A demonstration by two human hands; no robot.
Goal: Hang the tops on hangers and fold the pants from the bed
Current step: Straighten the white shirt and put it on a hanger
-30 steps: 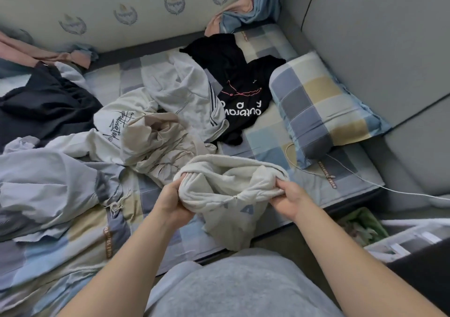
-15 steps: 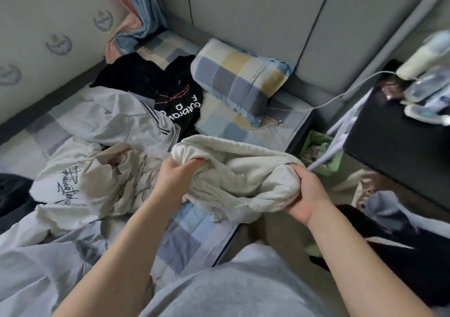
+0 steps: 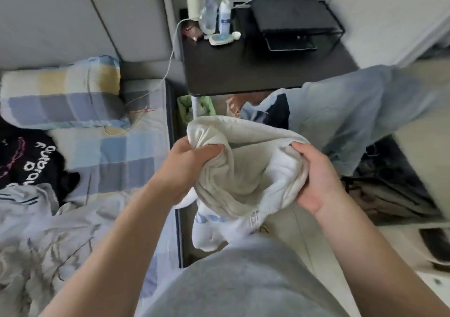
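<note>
Beside the bed (image 3: 136,146), the left hand (image 3: 192,161) and right hand (image 3: 314,180) each clutch a bunched edge of the cream top (image 3: 246,161), unhung in mid-air, while a black top (image 3: 29,161) and pale clothes (image 3: 36,231) lie unsorted there.

The table (image 3: 255,73) was black, and so was the wire rack (image 3: 297,19) on top of it. Left of the table, the pillow (image 3: 60,92) and the sheet (image 3: 126,156) were both checked in blue, yellow and cream. Farther left of the table were a black top (image 3: 26,161) with white lettering and pink lines, and a pale grey garment (image 3: 24,202) with dark stripes. Under the table's left edge the basket (image 3: 185,102) was green. In front of the table the cream garment (image 3: 246,161) showed a white inside and a pale blue print lower down. Just right of the table's front edge the jeans (image 3: 353,112) were light blue.
</note>
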